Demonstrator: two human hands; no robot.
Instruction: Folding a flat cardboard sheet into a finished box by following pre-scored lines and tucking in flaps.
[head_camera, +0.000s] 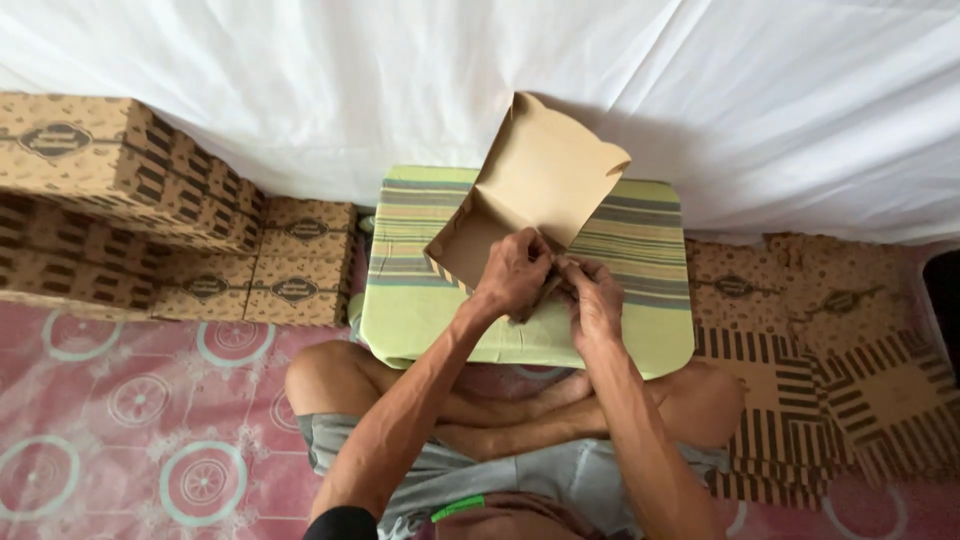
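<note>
**A:** What are the fingers doing?

**B:** I see a half-folded brown cardboard box (530, 190), plain inside, striped on the outer wall, tilted up on a green striped cushion (640, 320) in front of the crossed legs. My left hand (512, 275) has its fingers curled tight on the box's near edge. My right hand (592, 298) meets it there, fingers bent in and pinching the same edge; the two hands touch. The exact flap under the fingertips is hidden from me.

**A:** What lies around it?

**B:** To the left, finished patterned boxes (150, 215) stand stacked in rows against a white cloth (780, 110), all closed, so I cannot tell what is inside. To the right, flat unfolded box blanks (830, 370) lie piled on the pink patterned floor mat (130, 410), just beside the knee.

**A:** Anything inside the box in hand?

**B:** The open part I can see holds nothing.
</note>
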